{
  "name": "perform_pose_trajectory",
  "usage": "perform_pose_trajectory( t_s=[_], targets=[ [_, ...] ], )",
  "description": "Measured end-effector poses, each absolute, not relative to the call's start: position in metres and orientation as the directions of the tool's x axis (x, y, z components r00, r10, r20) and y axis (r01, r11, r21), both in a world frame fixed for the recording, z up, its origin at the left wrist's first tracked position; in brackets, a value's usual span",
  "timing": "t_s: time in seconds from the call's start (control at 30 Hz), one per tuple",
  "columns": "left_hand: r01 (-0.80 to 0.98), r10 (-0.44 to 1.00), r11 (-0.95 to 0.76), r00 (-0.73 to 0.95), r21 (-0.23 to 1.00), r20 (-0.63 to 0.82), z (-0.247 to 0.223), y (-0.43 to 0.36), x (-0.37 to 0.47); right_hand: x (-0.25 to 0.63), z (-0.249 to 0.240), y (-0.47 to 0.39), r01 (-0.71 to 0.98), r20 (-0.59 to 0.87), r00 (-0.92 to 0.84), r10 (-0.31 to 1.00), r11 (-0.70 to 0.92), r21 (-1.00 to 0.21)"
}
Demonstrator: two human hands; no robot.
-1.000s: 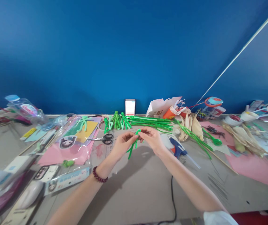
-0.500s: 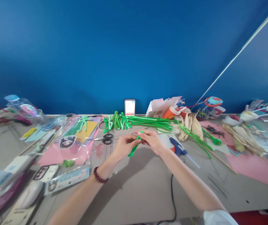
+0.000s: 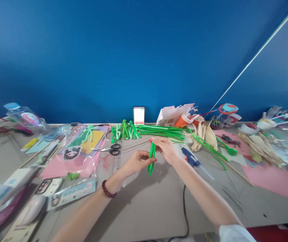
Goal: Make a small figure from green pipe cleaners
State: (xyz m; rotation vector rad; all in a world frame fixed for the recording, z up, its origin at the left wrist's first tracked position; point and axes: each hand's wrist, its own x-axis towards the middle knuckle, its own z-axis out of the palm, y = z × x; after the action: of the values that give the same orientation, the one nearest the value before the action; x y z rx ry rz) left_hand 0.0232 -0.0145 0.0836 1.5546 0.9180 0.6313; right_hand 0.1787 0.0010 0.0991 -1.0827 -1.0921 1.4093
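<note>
A bright green pipe cleaner (image 3: 152, 152), folded into close strands, hangs upright between my two hands above the table. My left hand (image 3: 138, 162) pinches it low down between thumb and fingers. At its upper end, my right hand (image 3: 166, 148) grips it with the fingertips. Behind them lies a bundle of long green pipe cleaners (image 3: 161, 131). Several twisted green pipe-cleaner figures (image 3: 125, 129) stand left of that bundle. Scissors with black handles (image 3: 114, 149) rest left of my left hand. A blue glue gun (image 3: 191, 157) lies right of my right hand.
A phone (image 3: 139, 116) leans against the blue wall. Pink paper and a plastic sleeve (image 3: 72, 153) cover the left side. Dried husks (image 3: 204, 136), orange cups (image 3: 183, 120) and more pink paper (image 3: 275, 183) are on the right. A black cable (image 3: 185, 211) runs off the front edge.
My left hand has moved down and slightly right along the pipe cleaner. The strands, slanted and mostly covered before, now hang nearly upright and show more length.
</note>
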Motion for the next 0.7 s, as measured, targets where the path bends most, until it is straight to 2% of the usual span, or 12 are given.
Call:
perform_pose_trajectory(
  t_s=[0.2, 0.43, 0.7],
  targets=[
    [0.228, 0.715, 0.034, 0.675, 0.973, -0.183, 0.081, -0.012, 0.018, 0.183, 0.099, 0.003, -0.146, -0.028, -0.108, 0.994, -0.044, -0.988],
    [0.260, 0.649, -0.005, 0.736, 0.966, -0.195, 0.080, -0.009, 0.012, 0.186, 0.100, 0.005, -0.129, -0.002, -0.083, 0.997, -0.012, -0.992],
    [0.267, 0.559, 0.176, 0.765, 0.948, -0.319, 0.076, 0.001, 0.002, 0.185, 0.089, 0.010, -0.090, -0.030, -0.080, 0.996, -0.037, -0.995]
  ],
)
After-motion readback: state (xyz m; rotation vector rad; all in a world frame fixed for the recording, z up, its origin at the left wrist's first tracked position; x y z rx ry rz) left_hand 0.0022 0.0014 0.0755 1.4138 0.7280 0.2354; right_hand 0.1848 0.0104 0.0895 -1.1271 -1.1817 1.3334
